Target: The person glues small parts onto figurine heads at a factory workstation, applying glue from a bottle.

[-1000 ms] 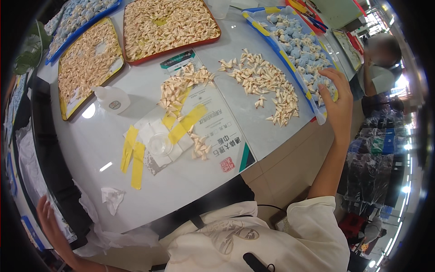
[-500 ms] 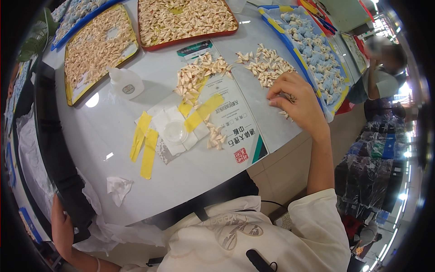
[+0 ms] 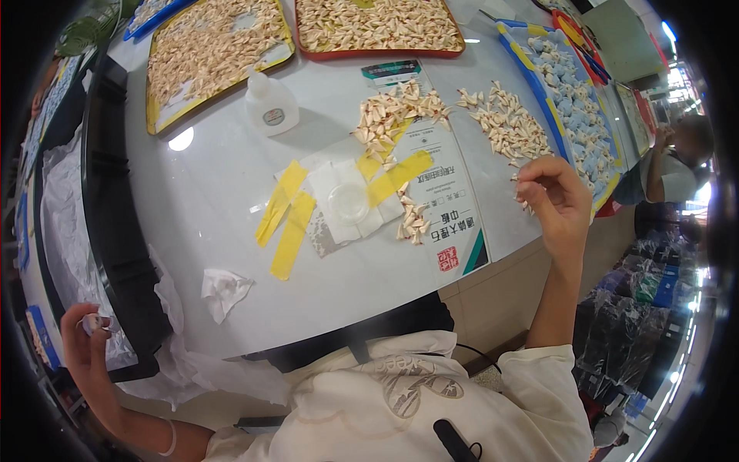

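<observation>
On the left, beside a long black tray (image 3: 127, 254), my left hand (image 3: 83, 348) is raised and pinches a small whitish rounded piece (image 3: 94, 323) between thumb and fingers. My right hand (image 3: 560, 204) hovers at the near end of a loose pile of small cream-coloured pointed pieces (image 3: 504, 123), by the table's right edge. Its thumb and index finger are pressed together, and whatever lies between them is too small to make out. A second pile of pointed pieces (image 3: 400, 112) and a small clear round dish (image 3: 348, 202) on white paper are on the table between my hands.
A white squeeze bottle (image 3: 271, 106) stands left of the dish, near yellow tape strips (image 3: 289, 219) and a crumpled tissue (image 3: 223, 291). Trays of pointed pieces, one yellow-rimmed (image 3: 158, 115) and one red (image 3: 385, 55), line the back. A blue tray (image 3: 550, 115) holds light-blue figures. Another person (image 3: 670, 165) sits at right.
My left hand has come up out of the black tray's side with a small whitish piece. My right hand has drawn nearer from the pile, fingers pinched. The whole view has shifted.
</observation>
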A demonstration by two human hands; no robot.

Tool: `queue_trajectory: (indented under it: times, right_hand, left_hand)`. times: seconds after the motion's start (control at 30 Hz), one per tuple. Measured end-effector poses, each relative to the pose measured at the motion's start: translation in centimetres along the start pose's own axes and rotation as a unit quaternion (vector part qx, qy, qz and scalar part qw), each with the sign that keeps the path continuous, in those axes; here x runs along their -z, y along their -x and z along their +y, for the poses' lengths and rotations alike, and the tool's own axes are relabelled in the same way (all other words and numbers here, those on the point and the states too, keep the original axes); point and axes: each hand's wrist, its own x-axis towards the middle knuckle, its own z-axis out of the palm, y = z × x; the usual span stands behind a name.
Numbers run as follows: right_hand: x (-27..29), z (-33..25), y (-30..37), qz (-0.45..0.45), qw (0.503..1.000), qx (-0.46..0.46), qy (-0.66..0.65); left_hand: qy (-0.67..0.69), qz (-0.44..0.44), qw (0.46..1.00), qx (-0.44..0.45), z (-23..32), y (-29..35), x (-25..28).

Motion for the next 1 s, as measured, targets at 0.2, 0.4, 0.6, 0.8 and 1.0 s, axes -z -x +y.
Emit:
queue_trajectory:
  times: [0.2, 0.4, 0.6, 0.8, 1.0]
  right_hand:
    - [-2.0, -0.4, 1.3, -0.022, 0.993, 0.019, -0.114]
    - [-3.1, 0.7, 2.6, -0.033, 0.982, 0.047, -0.182]
    - [-5.5, -1.3, 2.4, -0.055, 0.971, -0.032, -0.229]
    - [-7.6, -1.6, 2.7, -0.064, 0.959, -0.041, -0.272]
    - [-8.6, -1.9, 2.5, -0.085, 0.938, -0.064, -0.33]
  left_hand:
    - [0.157, 0.018, 0.971, -0.178, 1.5, 5.1, -2.9]
    - [0.469, -0.079, 0.872, -0.114, 6.7, 5.6, -16.1]
    - [0.631, -0.186, 0.753, -0.016, 6.3, 4.3, -19.6]
    - [0.647, -0.2, 0.736, 0.016, 5.8, 3.9, -20.6]
    - [0.666, -0.2, 0.719, -0.011, 5.2, 3.5, -21.6]
